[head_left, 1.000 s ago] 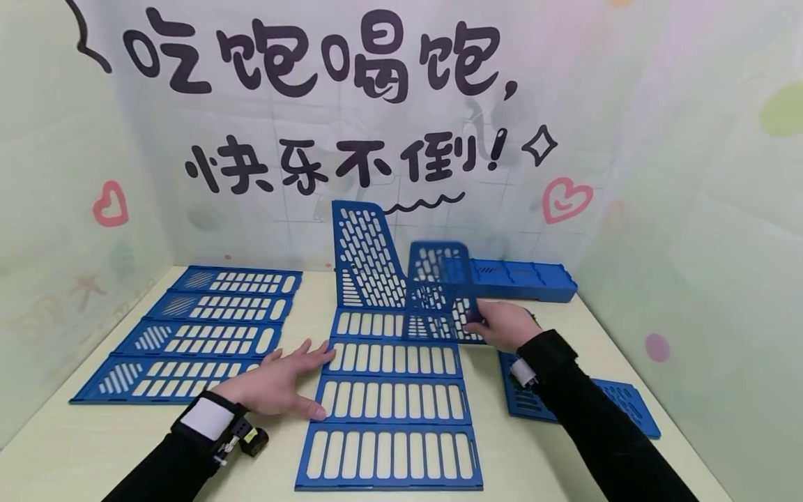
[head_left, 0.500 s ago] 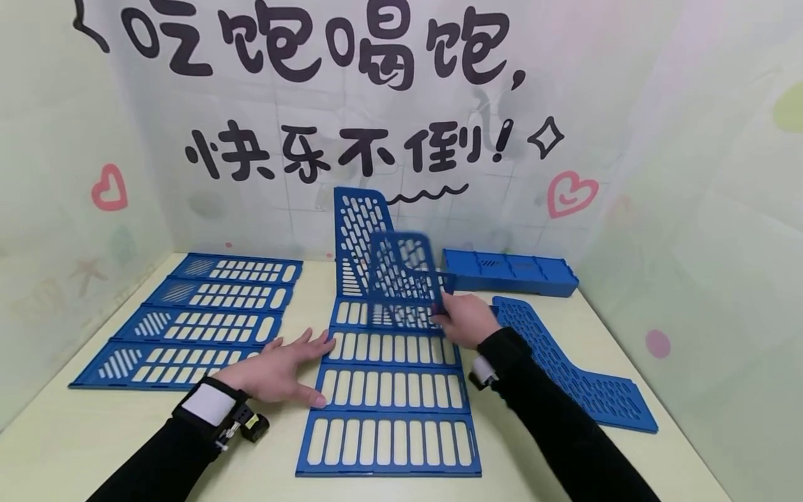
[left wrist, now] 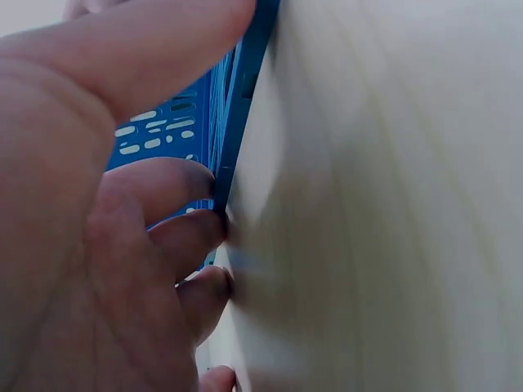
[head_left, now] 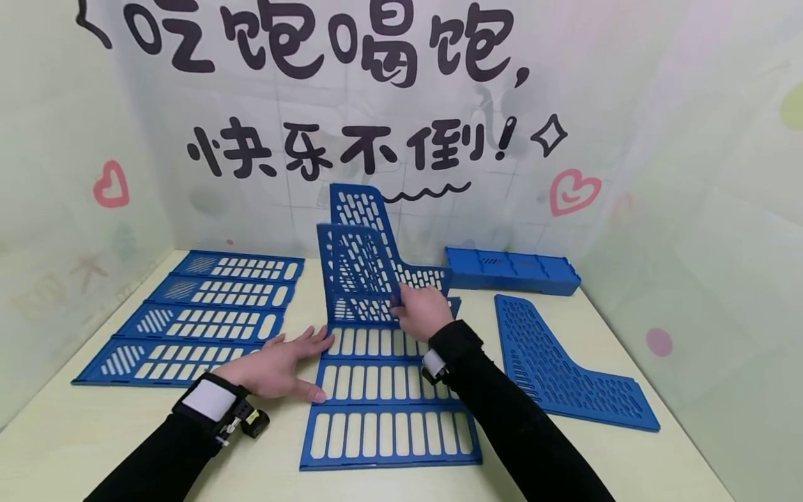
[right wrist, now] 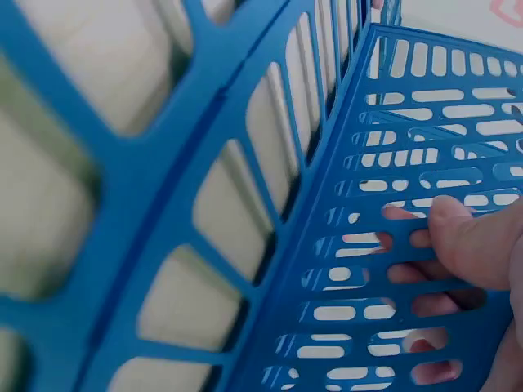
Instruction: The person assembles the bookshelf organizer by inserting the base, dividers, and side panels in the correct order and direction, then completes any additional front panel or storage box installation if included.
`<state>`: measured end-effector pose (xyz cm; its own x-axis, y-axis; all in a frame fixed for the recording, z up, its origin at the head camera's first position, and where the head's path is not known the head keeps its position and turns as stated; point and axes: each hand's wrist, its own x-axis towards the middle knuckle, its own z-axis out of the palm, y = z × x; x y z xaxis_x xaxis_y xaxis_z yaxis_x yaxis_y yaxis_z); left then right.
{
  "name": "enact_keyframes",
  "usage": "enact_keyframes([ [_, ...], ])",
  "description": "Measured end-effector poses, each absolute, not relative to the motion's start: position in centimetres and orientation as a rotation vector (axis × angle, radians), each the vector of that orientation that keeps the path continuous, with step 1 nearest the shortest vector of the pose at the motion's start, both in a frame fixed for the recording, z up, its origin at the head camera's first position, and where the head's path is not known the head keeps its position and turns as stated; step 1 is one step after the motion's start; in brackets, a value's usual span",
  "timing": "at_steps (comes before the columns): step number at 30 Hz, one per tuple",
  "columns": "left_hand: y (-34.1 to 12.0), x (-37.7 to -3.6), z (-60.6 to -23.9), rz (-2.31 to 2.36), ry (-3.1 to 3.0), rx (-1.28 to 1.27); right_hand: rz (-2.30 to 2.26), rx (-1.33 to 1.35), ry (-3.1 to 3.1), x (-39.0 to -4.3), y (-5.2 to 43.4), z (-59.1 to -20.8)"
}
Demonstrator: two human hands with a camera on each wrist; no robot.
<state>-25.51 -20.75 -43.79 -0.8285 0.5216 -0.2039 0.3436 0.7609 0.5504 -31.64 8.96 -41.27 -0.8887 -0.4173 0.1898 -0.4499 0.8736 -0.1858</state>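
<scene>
Blue perforated side panel is standing upright at the slotted base panel's far end; right hand is pinching its lower edge. Left hand is lying flat on the counter, fingertips touching the base. Looks light, stiff, thin plastic; gripping solid rim seems best.

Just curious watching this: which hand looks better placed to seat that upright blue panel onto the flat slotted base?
Probably the right hand: it already grips the upright side panel just above the flat base panel. The left hand lies flat at the base's left edge, seemingly steadying it.
</scene>
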Motion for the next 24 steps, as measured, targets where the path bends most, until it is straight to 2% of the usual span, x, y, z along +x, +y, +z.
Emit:
enact_keyframes([
  [7, -20.7, -25.4, -44.1, 0.785, 2.618, 0.669, 0.494, 0.710, -2.972, -31.9, 10.1, -40.5],
  [10, -20.8, -25.3, -44.1, 0.769, 2.626, 0.676, 0.667, 0.699, -2.929, -31.3, 12.0, -39.6],
  [16, -20.5, -25.4, -44.1, 0.698, 2.663, 0.718, 0.884, 0.491, -2.764, -29.2, 21.7, -37.6],
  [21, -20.6, -25.5, -44.1, 0.723, 2.652, 0.716, 0.678, 0.322, -2.967, -26.6, 30.5, -38.6],
  [24, -20.7, -25.4, -44.5, 0.756, 2.636, 0.689, 0.535, 0.210, -3.149, -24.9, 33.8, -39.8],
])
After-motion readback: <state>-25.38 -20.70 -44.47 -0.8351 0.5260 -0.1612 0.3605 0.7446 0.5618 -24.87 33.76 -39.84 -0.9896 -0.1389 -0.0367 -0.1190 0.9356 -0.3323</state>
